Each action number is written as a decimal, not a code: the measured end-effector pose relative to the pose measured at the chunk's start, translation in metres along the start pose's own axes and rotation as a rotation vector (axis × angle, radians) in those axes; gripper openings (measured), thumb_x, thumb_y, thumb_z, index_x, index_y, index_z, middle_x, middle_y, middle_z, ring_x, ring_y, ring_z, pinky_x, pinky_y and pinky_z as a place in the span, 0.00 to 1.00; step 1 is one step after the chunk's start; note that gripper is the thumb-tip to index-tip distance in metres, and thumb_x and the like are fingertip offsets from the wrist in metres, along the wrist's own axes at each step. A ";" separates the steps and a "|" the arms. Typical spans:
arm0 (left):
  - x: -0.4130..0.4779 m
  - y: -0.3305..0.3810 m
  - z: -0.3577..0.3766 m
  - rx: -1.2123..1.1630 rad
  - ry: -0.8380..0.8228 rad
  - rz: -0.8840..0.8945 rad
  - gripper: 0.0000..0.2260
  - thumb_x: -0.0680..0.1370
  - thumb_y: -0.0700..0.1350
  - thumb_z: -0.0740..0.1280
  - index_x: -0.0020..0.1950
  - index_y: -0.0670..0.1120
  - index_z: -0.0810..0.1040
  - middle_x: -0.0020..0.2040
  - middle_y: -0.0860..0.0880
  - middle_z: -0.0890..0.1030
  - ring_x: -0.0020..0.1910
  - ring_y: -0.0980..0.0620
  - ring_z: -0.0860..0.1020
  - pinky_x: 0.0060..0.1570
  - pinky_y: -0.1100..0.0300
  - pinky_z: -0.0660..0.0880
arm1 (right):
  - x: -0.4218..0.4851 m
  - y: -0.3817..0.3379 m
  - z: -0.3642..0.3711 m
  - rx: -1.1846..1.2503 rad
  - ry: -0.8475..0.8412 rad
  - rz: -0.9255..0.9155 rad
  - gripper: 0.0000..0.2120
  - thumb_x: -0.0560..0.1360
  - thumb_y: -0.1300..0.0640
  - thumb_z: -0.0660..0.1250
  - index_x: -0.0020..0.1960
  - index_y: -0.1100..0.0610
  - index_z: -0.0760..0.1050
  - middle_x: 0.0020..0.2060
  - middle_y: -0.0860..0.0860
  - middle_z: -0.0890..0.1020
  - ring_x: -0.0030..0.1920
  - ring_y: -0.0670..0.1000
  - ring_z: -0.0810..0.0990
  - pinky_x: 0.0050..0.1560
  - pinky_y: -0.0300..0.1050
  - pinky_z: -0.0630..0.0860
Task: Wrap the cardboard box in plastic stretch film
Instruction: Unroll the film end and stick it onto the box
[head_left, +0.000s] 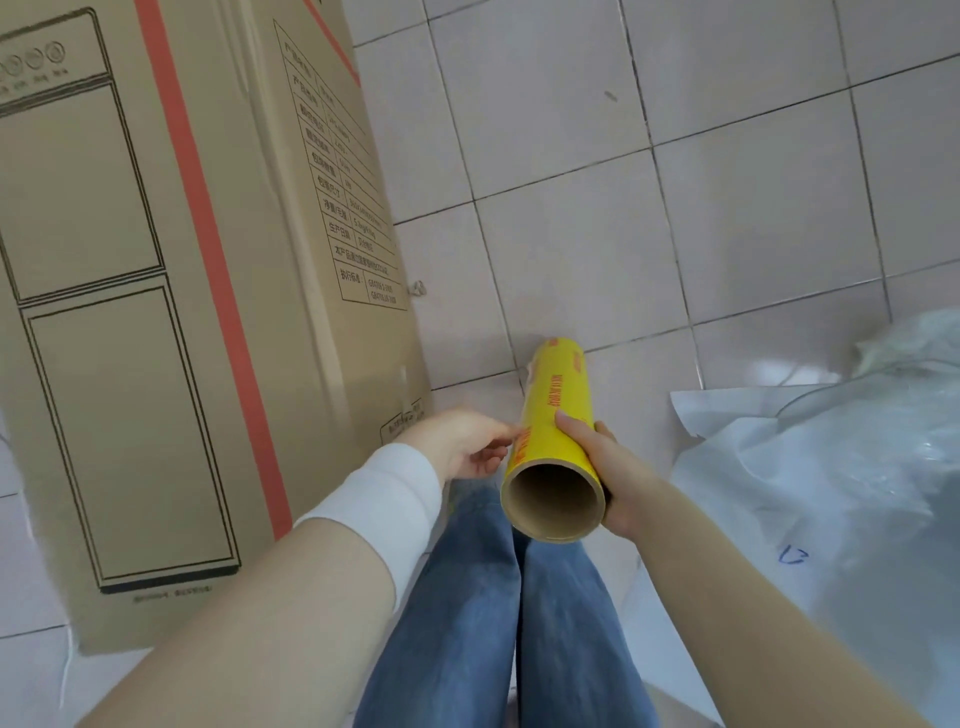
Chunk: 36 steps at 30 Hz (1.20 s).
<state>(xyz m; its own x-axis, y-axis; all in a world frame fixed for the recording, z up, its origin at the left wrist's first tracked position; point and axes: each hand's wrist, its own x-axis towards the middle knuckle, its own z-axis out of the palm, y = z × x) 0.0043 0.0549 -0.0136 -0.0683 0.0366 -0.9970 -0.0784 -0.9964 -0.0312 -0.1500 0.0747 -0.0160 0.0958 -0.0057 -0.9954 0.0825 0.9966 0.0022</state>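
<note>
Yellow, red-lettered roll of stretch film (558, 415), brown cardboard core open: the right hand (608, 467) grips it. The left hand (462, 441) touches the roll's left side; whether it is pinching, I cannot tell. Left of the roll stands a tall brown cardboard box (182, 260) on the pale tiled floor (727, 208). Right of the roll lies crumpled clear plastic sheeting (831, 493).

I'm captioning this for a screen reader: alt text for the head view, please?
A person's right hand grips a yellow stretch film roll while the left hand touches its side, next to a cardboard box on a tiled floor. At right lies clear plastic sheeting.

Matt cardboard box (171, 291); glossy yellow film roll (558, 410).
</note>
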 end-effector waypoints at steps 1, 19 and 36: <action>-0.002 -0.004 0.001 -0.004 -0.005 0.016 0.08 0.77 0.40 0.65 0.38 0.42 0.73 0.34 0.48 0.72 0.32 0.56 0.70 0.28 0.69 0.70 | -0.004 0.005 -0.002 0.001 -0.005 -0.012 0.33 0.74 0.45 0.68 0.73 0.46 0.56 0.51 0.54 0.77 0.47 0.56 0.80 0.40 0.48 0.78; -0.025 -0.076 0.009 -0.545 0.103 0.192 0.11 0.79 0.33 0.56 0.37 0.38 0.69 0.32 0.46 0.68 0.29 0.55 0.65 0.20 0.69 0.66 | -0.030 0.108 -0.003 -0.150 0.133 -0.125 0.43 0.73 0.46 0.70 0.78 0.48 0.47 0.71 0.54 0.66 0.62 0.59 0.74 0.59 0.54 0.75; 0.035 -0.136 0.009 0.242 0.261 0.081 0.12 0.79 0.36 0.57 0.37 0.46 0.68 0.41 0.44 0.73 0.27 0.53 0.61 0.27 0.62 0.58 | 0.013 0.156 -0.022 -0.238 0.007 0.072 0.34 0.76 0.40 0.62 0.77 0.46 0.52 0.55 0.53 0.73 0.48 0.54 0.77 0.49 0.51 0.78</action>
<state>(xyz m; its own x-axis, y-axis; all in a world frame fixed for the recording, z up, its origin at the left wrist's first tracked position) 0.0036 0.1925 -0.0434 0.1701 -0.0935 -0.9810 -0.3188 -0.9472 0.0351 -0.1576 0.2322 -0.0309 0.0856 0.0660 -0.9941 -0.1604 0.9857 0.0516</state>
